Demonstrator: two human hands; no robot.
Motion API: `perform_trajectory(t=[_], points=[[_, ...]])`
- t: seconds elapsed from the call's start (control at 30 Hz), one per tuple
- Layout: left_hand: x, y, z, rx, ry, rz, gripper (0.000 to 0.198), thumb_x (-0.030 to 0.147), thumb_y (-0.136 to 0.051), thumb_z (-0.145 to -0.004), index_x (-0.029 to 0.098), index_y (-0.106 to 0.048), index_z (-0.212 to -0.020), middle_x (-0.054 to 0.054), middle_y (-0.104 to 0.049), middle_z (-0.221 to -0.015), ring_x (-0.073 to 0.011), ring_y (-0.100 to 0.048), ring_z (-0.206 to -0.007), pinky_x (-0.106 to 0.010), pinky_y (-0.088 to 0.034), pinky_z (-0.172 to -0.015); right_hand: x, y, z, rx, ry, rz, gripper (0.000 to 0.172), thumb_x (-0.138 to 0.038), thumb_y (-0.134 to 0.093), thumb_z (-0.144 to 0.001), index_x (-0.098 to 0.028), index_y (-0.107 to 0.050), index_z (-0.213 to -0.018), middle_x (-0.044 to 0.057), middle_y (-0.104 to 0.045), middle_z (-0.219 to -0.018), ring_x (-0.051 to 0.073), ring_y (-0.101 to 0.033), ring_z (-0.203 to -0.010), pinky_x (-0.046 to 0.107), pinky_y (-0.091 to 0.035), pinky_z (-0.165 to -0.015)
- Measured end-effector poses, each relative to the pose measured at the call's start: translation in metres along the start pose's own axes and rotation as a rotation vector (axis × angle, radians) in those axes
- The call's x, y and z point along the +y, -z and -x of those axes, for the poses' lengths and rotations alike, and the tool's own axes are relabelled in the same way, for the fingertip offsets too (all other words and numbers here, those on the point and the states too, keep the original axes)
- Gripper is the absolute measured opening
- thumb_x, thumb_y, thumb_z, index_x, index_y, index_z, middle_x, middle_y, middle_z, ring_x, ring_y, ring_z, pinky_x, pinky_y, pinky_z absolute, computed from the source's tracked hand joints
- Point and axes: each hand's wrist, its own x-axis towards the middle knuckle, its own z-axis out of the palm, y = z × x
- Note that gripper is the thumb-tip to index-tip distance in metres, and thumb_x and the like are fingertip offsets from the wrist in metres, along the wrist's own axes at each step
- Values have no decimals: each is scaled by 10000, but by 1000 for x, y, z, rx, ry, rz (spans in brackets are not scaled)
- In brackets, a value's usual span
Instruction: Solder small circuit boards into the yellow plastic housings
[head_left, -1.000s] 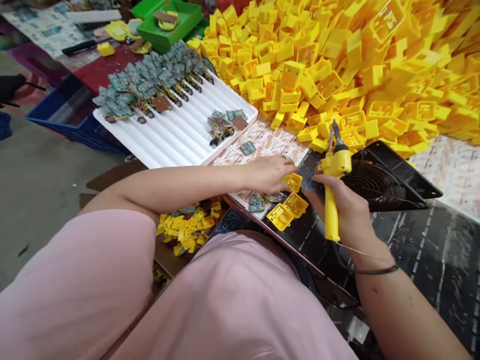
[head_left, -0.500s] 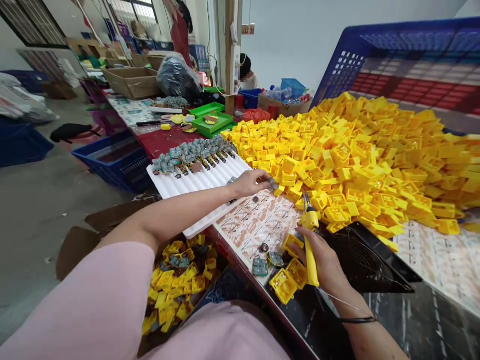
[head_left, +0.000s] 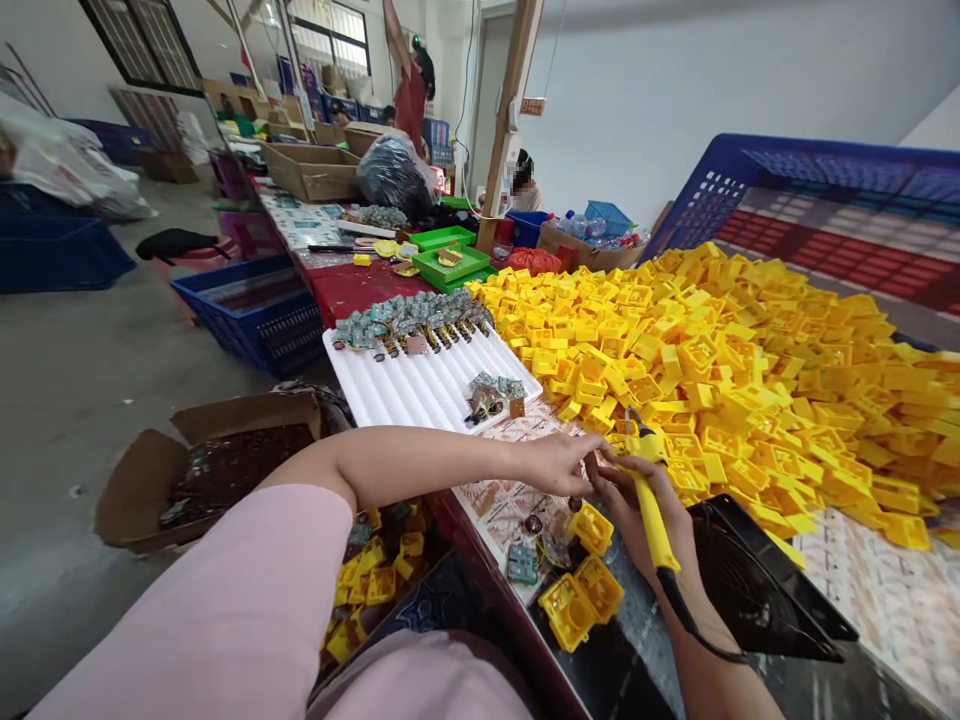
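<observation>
My right hand [head_left: 649, 500] holds a yellow-handled soldering iron [head_left: 654, 520], its metal tip pointing at the pile of yellow cases [head_left: 675, 350]. My left hand [head_left: 559, 462] meets the right fingertips, its fingers pressed together; what they pinch is too small and hidden to name. Just below the hands lie open yellow cases [head_left: 568, 610], a green circuit board [head_left: 523, 563] and a small round part [head_left: 533, 524]. A white ribbed tray [head_left: 405, 390] beyond my left forearm bears rows of wired boards along its far edge and a small cluster near its right corner.
A blue crate [head_left: 705, 190] is tipped behind the yellow pile. A black fan-like unit [head_left: 757, 580] lies right of my right wrist. An open carton [head_left: 150, 450] stands on the floor at left. Green trays [head_left: 457, 262] and a person in red [head_left: 411, 105] are farther back.
My left hand has moved from the pile's edge toward me and now meets my right hand. The tray's near cluster has come into view. The camera view has shifted.
</observation>
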Motion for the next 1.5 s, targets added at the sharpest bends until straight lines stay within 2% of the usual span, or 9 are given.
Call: perform_trajectory(t=[0.1, 0.23, 0.43, 0.53, 0.67, 0.87, 1.1, 1.27, 1.5], points=[[-2, 5, 5, 6, 73, 223, 640, 137, -782, -854, 168, -498, -1427, -24, -709, -1091, -94, -642, -708, -249, -492, -735, -5, 6, 1, 24, -3, -23, 448, -619, -731, -909, -248, -603, -1125, 81, -832, -921, 247, -822, -817, 318, -688, -701], [-7, 5, 8, -36, 222, 603, 373, 103, -753, -834, 150, -620, -1179, 56, -667, -754, -86, -630, -579, -245, -506, -680, -17, 14, 0, 163, 50, -1, 360, -487, -798, -883, -259, -629, -1103, 35, -826, -886, 195, -811, -763, 264, -670, -725], [-4, -31, 21, -41, 334, 961, 202, 245, -803, -807, 126, -693, -929, -24, -712, -791, -125, -699, -724, -312, -576, -774, -33, 12, 3, 355, 110, 12, 338, -385, -830, -853, -253, -608, -1070, 8, -812, -879, 188, -802, -739, 282, -675, -695], [1, -46, 29, 37, 320, 1079, 178, 276, -818, -833, 150, -742, -932, 10, -705, -799, -86, -676, -767, -243, -531, -786, -36, 10, 9, 369, 78, 23, 329, -396, -813, -865, -262, -602, -1079, 3, -804, -927, 182, -806, -805, 291, -677, -746], [1, -51, 29, 263, 188, 1004, 210, 167, -835, -795, 169, -782, -999, 40, -716, -769, -54, -630, -739, -197, -470, -749, -33, 10, 15, 343, 15, 20, 360, -414, -786, -899, -284, -565, -1152, -15, -789, -933, 164, -800, -824, 259, -654, -715], [-4, -62, 25, 297, 97, 967, 410, 320, -904, -712, 160, -794, -1074, -20, -769, -867, -104, -667, -767, -245, -529, -750, -33, 10, 20, 375, 6, -135, 391, -362, -846, -869, -298, -569, -1136, -56, -770, -895, 130, -788, -800, 225, -639, -727], [-10, -62, 21, 495, -140, 497, 373, 517, -792, -886, 207, -854, -1085, -101, -817, -1106, -195, -746, -1025, -334, -575, -964, -39, 6, 24, 286, -82, -277, 428, -373, -884, -835, -311, -569, -1120, -69, -751, -883, 113, -770, -759, 211, -623, -682], [-13, -66, 18, 488, -107, 672, 516, 677, -842, -797, 210, -866, -1015, -108, -830, -1075, -195, -762, -985, -323, -598, -928, -42, -2, 31, 237, -125, -319, 421, -360, -883, -839, -319, -570, -1117, -73, -744, -895, 110, -773, -794, 192, -612, -673], [-17, -64, 25, 499, -69, 667, 414, 578, -897, -758, 179, -842, -851, -45, -811, -895, -147, -725, -861, -265, -570, -838, -43, -1, 54, 123, -195, -120, 429, -490, -810, -898, -316, -553, -1193, -39, -741, -1016, 136, -779, -835, 236, -644, -719]])
